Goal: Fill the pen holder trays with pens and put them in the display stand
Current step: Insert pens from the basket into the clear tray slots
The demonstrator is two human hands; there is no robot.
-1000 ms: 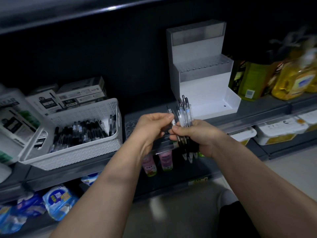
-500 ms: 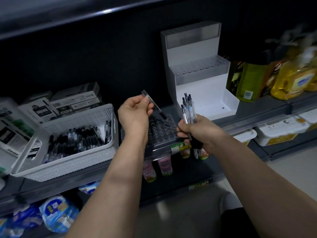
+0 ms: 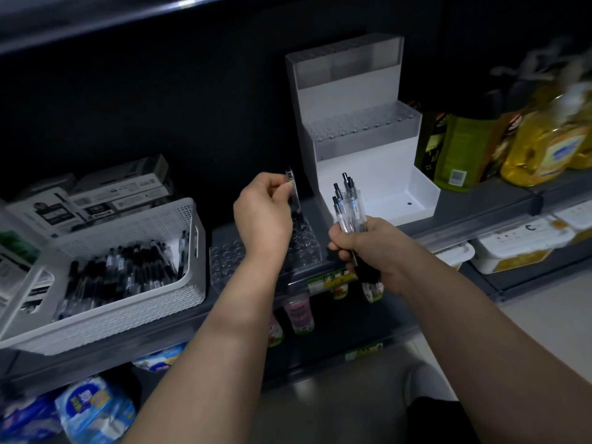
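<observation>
Pinching one pen [image 3: 293,195] upright, the left hand [image 3: 262,216] is hovering over the clear pen holder tray [image 3: 226,261] on the shelf [image 3: 480,201]. The right hand [image 3: 368,248] is gripping a bundle of pens [image 3: 347,206] nearby.

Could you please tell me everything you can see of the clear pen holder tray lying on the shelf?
The pen holder tray is a clear, plastic-looking block whose top is a grid of round holes; those in view look empty. It lies flat near the front edge of the dark shelf, between the white basket and the white display stand. The left hand and wrist hide its middle; that hand holds one pen upright above its rear; whether the tip touches it cannot be told.
</observation>
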